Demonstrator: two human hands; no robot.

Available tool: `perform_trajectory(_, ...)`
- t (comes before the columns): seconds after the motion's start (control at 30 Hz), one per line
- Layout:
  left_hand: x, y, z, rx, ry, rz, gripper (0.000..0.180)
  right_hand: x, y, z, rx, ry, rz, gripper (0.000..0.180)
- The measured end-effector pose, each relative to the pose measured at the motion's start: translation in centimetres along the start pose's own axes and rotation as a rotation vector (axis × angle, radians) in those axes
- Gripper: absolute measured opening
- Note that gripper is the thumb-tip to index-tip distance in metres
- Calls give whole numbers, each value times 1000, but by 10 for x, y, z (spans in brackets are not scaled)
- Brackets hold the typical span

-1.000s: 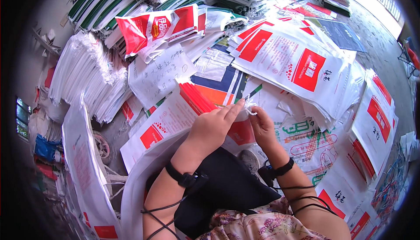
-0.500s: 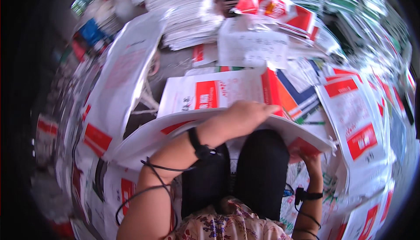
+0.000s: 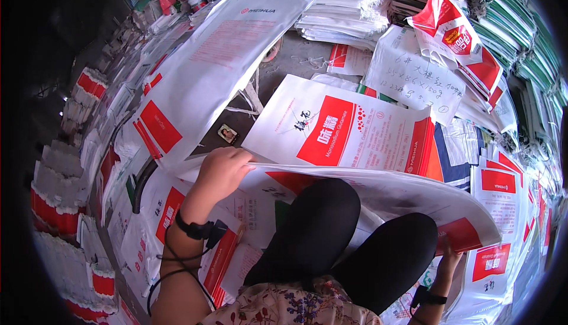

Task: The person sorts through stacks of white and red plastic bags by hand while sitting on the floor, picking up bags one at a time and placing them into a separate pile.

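Observation:
A large white sack (image 3: 408, 198) with red print stretches across my lap, its upper edge standing up in front of my knees. My left hand (image 3: 220, 174) is closed on that edge toward its left end. At the sack's lower right corner, beside a red printed block, my right hand (image 3: 449, 260) grips from below; its fingers are partly hidden. Just beyond the held sack lies another white sack (image 3: 378, 129) with red panels, flat on the pile. A long white sack (image 3: 236, 44) lies to the left of it.
Tall stacks of white sacks (image 3: 349, 5) and green-edged sacks (image 3: 503, 20) line the far side. A crumpled red-and-white bag (image 3: 455, 38) sits near a handwritten white sheet (image 3: 408, 79). More sacks (image 3: 497, 206) lie at the right. Bundles (image 3: 56, 212) fill the left.
My left hand has moved left along the sack's upper edge, from the middle to the left end. My right hand still holds the right corner. The view has turned left.

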State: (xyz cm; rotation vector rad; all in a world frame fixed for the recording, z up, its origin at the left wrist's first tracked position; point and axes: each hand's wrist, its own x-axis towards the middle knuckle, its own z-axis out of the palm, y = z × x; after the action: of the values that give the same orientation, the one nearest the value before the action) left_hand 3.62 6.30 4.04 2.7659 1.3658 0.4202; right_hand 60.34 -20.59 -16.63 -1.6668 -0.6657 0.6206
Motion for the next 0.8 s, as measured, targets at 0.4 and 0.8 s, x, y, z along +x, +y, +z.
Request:
perform_trajectory(0.4, 85, 4, -17, 165, -75, -124, 18, 38, 81, 1, -184, -246, 58, 43)
perform_trajectory(0.8, 320, -79, 107, 255, 191, -98, 69, 210, -33, 144, 206, -361, 225, 48)
